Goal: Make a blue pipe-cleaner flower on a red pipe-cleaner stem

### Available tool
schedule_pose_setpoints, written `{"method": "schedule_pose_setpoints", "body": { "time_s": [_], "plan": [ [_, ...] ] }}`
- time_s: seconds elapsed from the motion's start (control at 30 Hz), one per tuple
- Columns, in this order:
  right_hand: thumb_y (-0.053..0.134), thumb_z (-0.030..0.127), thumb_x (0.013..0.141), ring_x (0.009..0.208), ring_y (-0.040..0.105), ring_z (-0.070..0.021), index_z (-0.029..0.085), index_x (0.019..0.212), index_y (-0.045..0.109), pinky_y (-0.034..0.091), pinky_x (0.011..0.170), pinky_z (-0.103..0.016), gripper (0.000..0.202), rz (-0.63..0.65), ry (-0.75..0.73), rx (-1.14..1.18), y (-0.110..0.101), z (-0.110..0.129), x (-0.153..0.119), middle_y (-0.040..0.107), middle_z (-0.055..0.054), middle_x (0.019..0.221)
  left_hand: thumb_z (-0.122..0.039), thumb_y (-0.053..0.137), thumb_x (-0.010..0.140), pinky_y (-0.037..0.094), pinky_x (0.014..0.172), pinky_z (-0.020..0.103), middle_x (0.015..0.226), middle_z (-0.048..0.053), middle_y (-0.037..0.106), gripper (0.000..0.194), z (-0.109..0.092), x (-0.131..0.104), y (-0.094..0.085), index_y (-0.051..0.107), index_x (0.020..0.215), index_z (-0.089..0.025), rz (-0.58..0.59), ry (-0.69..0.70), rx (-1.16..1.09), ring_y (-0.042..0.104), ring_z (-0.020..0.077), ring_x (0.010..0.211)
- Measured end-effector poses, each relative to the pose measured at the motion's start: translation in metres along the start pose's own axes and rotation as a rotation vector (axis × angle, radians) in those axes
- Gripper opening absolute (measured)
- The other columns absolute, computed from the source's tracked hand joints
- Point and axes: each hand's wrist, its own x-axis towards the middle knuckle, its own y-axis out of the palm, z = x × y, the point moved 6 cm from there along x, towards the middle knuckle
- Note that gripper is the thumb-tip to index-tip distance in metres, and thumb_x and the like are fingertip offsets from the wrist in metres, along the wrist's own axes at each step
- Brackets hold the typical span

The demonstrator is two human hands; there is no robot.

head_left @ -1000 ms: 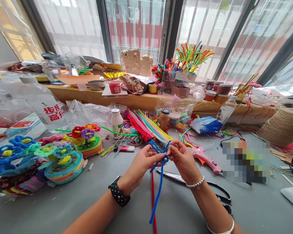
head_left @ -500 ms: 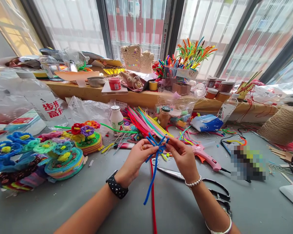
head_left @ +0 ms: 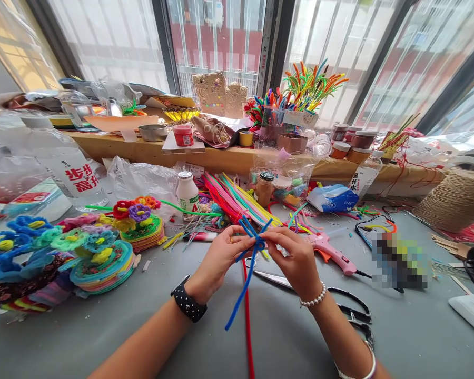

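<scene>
Several blue pipe cleaners point(head_left: 246, 287), crossed and twisted together at the middle, are held up over the table between both hands. My left hand point(head_left: 226, 259) pinches them from the left, thumb on top near the crossing. My right hand point(head_left: 294, 257) has its thumb and fingertips closed on the right side, at a small blue loop by the centre. One long blue end hangs down toward me, while shorter ends stick up. Beneath lies a red pipe cleaner point(head_left: 248, 326), running to the table's front edge. Scissors point(head_left: 274, 279) rest under my right wrist, partly hidden.
Pipe-cleaner flowers on round bases point(head_left: 102, 268) stand at left. Behind the hands lie a pile of coloured pipe cleaners point(head_left: 229, 197), a white bottle point(head_left: 187, 195) and a jar point(head_left: 264, 189). A pink glue gun point(head_left: 334, 255) and a twine spool point(head_left: 454, 200) are at right.
My right hand's fingertips have shifted left, closer to the crossing of the blue pipe cleaners. The hanging blue end has swung slightly left. My left hand keeps its pinch.
</scene>
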Motion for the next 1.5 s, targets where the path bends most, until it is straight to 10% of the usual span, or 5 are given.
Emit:
{"method": "schedule_pose_setpoints", "body": {
  "time_s": [0.6,1.13,1.5],
  "plan": [
    [0.042,0.011,0.078,0.082,0.056,-0.0168,0.021,0.091,0.061,0.046,0.074,-0.030,0.025,0.038,-0.076,-0.083,0.007,0.001,-0.003,0.060,-0.007,0.085,-0.020,0.070,0.056,0.044,0.062,0.020,0.066,-0.002,0.062,0.032,0.000,-0.001,-0.003,0.050,0.081,-0.016,-0.058,-0.017,-0.030,0.059,0.0093,0.063],
    [0.060,0.034,0.067,0.045,0.039,-0.0056,0.014,0.058,0.056,0.031,0.045,-0.019,0.022,0.162,0.677,0.745,0.018,-0.035,-0.008,0.047,0.004,0.050,-0.022,0.070,0.056,0.041,0.060,0.021,0.057,-0.006,0.057,0.034,-0.001,0.000,0.003,0.043,0.075,-0.018,0.051,0.004,0.045,0.056,0.0090,0.056],
    [0.063,0.037,0.063,0.032,0.018,0.0005,0.013,0.057,0.052,0.015,0.034,-0.017,0.027,0.020,1.083,1.030,0.042,-0.034,-0.030,0.036,0.008,0.042,-0.023,0.064,0.062,0.040,0.057,0.019,0.058,-0.006,0.052,0.026,-0.016,-0.005,0.000,0.040,0.071,-0.019,-0.070,0.345,0.292,0.052,0.0081,0.057]
  ]
}}
